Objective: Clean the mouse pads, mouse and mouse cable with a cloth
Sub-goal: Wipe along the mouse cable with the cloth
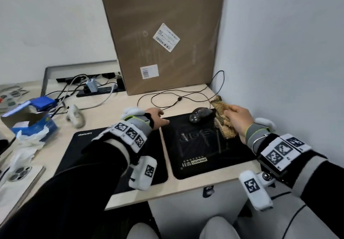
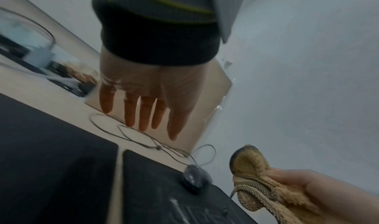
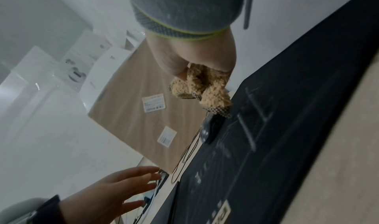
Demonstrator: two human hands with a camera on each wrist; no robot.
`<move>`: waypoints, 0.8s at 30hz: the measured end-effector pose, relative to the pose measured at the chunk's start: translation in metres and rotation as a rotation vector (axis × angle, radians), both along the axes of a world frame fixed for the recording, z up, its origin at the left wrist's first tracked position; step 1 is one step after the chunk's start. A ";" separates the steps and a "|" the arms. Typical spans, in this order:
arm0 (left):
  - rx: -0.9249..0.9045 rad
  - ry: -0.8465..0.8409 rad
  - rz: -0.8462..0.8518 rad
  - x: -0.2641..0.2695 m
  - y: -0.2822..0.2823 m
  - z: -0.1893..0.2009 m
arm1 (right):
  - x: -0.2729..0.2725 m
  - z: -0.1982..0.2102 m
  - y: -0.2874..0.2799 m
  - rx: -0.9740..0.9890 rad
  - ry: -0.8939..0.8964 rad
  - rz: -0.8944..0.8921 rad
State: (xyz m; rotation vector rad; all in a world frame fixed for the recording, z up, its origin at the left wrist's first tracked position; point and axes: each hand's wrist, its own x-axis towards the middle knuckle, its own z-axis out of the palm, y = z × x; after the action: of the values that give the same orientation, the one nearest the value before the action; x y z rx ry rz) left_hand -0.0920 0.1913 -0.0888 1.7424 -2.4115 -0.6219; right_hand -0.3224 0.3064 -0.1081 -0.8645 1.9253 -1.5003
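Two black mouse pads lie side by side on the desk: a plain left pad (image 1: 74, 145) and a right pad (image 1: 204, 153) with pale printed lines. A dark grey mouse (image 1: 200, 116) sits at the right pad's far edge, and its thin black cable (image 1: 163, 97) loops over the desk behind it. My right hand (image 1: 239, 119) grips a bunched tan cloth (image 1: 222, 112) just right of the mouse, above the pad's far right corner. My left hand (image 1: 158, 117) hovers with straight, spread fingers (image 2: 143, 114) over the gap between the pads, near the cable, holding nothing.
A tall cardboard box (image 1: 163, 34) leans against the wall behind the cable. A power strip with plugs (image 1: 100, 88) lies at the back left. An open blue tissue box (image 1: 31, 119) and crumpled tissues (image 1: 28, 145) sit at the left, a phone (image 1: 20, 173) nearer.
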 end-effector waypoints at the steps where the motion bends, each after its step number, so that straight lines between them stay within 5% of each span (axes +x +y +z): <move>1: 0.015 0.003 -0.013 -0.019 0.001 -0.002 | -0.008 -0.002 0.002 0.008 -0.025 -0.024; 10: 0.002 -0.185 -0.063 -0.133 -0.016 -0.027 | -0.045 -0.025 0.012 0.150 -0.053 0.024; 18: 0.002 -0.316 -0.030 -0.157 -0.021 -0.029 | -0.046 -0.030 0.008 0.369 0.268 0.190; 24: -0.029 -0.229 -0.030 -0.146 -0.024 -0.023 | -0.046 -0.030 0.012 0.445 0.440 0.228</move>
State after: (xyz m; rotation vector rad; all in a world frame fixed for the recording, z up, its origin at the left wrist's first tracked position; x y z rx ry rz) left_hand -0.2384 0.1677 -0.1118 1.8614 -2.5837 -0.4074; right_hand -0.3681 0.3183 -0.1379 -1.2192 2.2513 -0.7421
